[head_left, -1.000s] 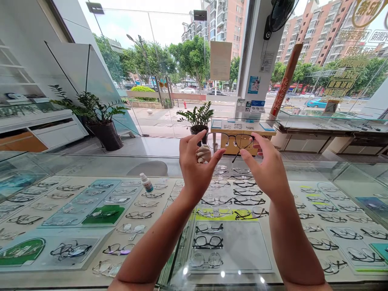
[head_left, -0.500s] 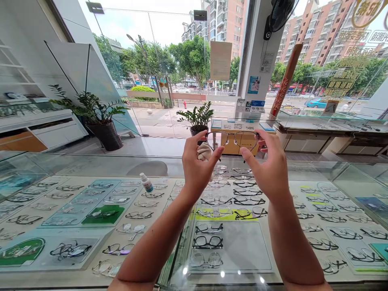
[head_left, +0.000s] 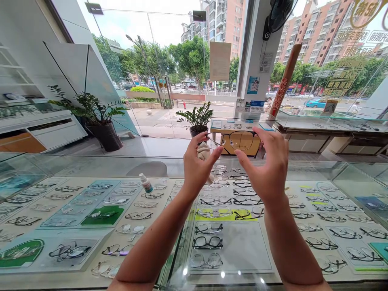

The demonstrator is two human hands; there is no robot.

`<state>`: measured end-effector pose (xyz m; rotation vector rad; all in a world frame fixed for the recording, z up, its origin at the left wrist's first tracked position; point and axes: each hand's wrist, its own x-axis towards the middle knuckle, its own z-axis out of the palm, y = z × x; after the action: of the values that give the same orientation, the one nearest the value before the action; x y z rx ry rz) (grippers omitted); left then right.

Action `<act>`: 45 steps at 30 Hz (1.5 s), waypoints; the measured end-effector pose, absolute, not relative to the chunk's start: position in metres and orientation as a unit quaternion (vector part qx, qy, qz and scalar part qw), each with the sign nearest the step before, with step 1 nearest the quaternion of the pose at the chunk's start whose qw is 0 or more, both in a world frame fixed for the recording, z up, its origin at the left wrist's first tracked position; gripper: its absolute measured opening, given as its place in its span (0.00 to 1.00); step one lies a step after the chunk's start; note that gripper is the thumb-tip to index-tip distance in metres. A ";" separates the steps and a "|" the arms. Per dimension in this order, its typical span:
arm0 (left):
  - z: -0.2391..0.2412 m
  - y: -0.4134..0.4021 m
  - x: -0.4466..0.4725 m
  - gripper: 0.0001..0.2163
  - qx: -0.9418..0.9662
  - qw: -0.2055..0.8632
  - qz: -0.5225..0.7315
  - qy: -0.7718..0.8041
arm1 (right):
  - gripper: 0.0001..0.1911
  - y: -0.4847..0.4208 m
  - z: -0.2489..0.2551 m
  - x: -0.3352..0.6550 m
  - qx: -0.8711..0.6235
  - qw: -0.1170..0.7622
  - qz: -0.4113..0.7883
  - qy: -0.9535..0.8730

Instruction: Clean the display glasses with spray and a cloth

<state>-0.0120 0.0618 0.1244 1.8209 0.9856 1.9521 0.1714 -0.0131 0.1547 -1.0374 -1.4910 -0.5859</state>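
Note:
I hold a pair of thin dark-framed glasses (head_left: 235, 139) up in front of me, above a glass display counter (head_left: 91, 169). My left hand (head_left: 198, 167) pinches the left end of the frame with thumb and fingers, and a small beige cloth (head_left: 203, 152) is tucked in its palm. My right hand (head_left: 268, 165) grips the right end of the frame, fingers curled over the top and thumb below. The lenses face away from me toward the window.
Under the counter glass lie several rows of spectacle frames (head_left: 209, 241) on coloured mats. A small white bottle (head_left: 146, 183) stands on the counter left of my hands. Potted plants (head_left: 97, 115) and another display case (head_left: 330, 125) stand beyond, by the shop window.
The glasses have been turned and raised slightly between both hands. My right fingers have shifted higher over the frame's right end. The left hand stays pinched on the left end with the cloth.

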 end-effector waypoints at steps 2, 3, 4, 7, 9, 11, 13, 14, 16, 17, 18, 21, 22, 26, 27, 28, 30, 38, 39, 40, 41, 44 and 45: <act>0.124 0.062 -0.012 0.26 0.636 0.150 0.679 0.335 | 0.27 -0.013 0.155 0.172 -0.441 0.578 -0.251 -0.639; 0.124 0.063 -0.012 0.26 0.637 0.151 0.679 0.332 | 0.27 -0.014 0.155 0.171 -0.442 0.577 -0.249 -0.640; 0.124 0.063 -0.011 0.26 0.637 0.151 0.680 0.330 | 0.27 -0.015 0.155 0.171 -0.442 0.578 -0.246 -0.640; 0.123 0.063 -0.011 0.26 0.633 0.141 0.687 0.326 | 0.27 -0.016 0.156 0.171 -0.442 0.586 -0.224 -0.641; 0.124 0.061 -0.011 0.26 0.628 0.113 0.698 0.326 | 0.27 -0.015 0.155 0.171 -0.447 0.591 -0.194 -0.643; 0.125 0.059 -0.013 0.28 0.619 0.063 0.714 0.322 | 0.26 -0.013 0.153 0.172 -0.456 0.591 -0.153 -0.648; 0.126 0.056 -0.014 0.30 0.611 0.006 0.727 0.314 | 0.26 -0.010 0.151 0.174 -0.465 0.587 -0.110 -0.654; 0.126 0.055 -0.015 0.31 0.609 -0.017 0.729 0.310 | 0.27 -0.009 0.150 0.175 -0.468 0.584 -0.092 -0.657; 0.127 0.053 -0.017 0.31 0.611 -0.041 0.727 0.309 | 0.27 -0.007 0.149 0.176 -0.473 0.581 -0.073 -0.658; 0.127 0.053 -0.017 0.31 0.613 -0.040 0.725 0.312 | 0.27 -0.007 0.149 0.177 -0.474 0.582 -0.072 -0.657; 0.127 0.053 -0.017 0.31 0.613 -0.031 0.723 0.316 | 0.27 -0.007 0.149 0.177 -0.474 0.583 -0.077 -0.655; 0.126 0.055 -0.014 0.29 0.613 0.029 0.715 0.335 | 0.26 -0.008 0.150 0.176 -0.473 0.588 -0.106 -0.647; 0.126 0.055 -0.013 0.28 0.613 0.053 0.711 0.340 | 0.26 -0.009 0.151 0.175 -0.474 0.589 -0.115 -0.645; 0.124 0.057 -0.010 0.26 0.610 0.108 0.700 0.355 | 0.25 -0.011 0.152 0.174 -0.482 0.587 -0.137 -0.636; 0.124 0.057 -0.010 0.26 0.609 0.114 0.699 0.357 | 0.25 -0.011 0.152 0.173 -0.484 0.585 -0.140 -0.636; 0.124 0.057 -0.010 0.26 0.610 0.117 0.698 0.358 | 0.25 -0.011 0.152 0.173 -0.485 0.585 -0.141 -0.635; 0.125 0.056 -0.010 0.26 0.612 0.111 0.698 0.355 | 0.26 -0.011 0.152 0.173 -0.483 0.586 -0.144 -0.635; 0.129 0.050 -0.014 0.30 0.582 -0.049 0.760 0.287 | 0.25 -0.013 0.153 0.175 -0.399 0.668 -0.045 -0.626; 0.129 0.049 -0.015 0.30 0.580 -0.063 0.763 0.278 | 0.23 -0.012 0.153 0.176 -0.395 0.682 -0.031 -0.614; 0.129 0.048 -0.015 0.31 0.580 -0.075 0.764 0.272 | 0.20 -0.012 0.153 0.177 -0.392 0.693 -0.016 -0.605; 0.129 0.046 -0.015 0.31 0.582 -0.083 0.763 0.269 | 0.19 -0.011 0.153 0.178 -0.390 0.699 -0.001 -0.600; 0.128 0.043 -0.015 0.32 0.587 -0.094 0.756 0.274 | 0.17 -0.011 0.155 0.180 -0.394 0.701 0.035 -0.593; 0.128 0.043 -0.015 0.32 0.587 -0.092 0.755 0.277 | 0.16 -0.012 0.155 0.180 -0.398 0.702 0.041 -0.589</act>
<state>-0.0149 0.0431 0.1277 1.9625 0.9259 2.5217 0.1802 -0.0119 0.1552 -0.8854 -1.3114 0.0902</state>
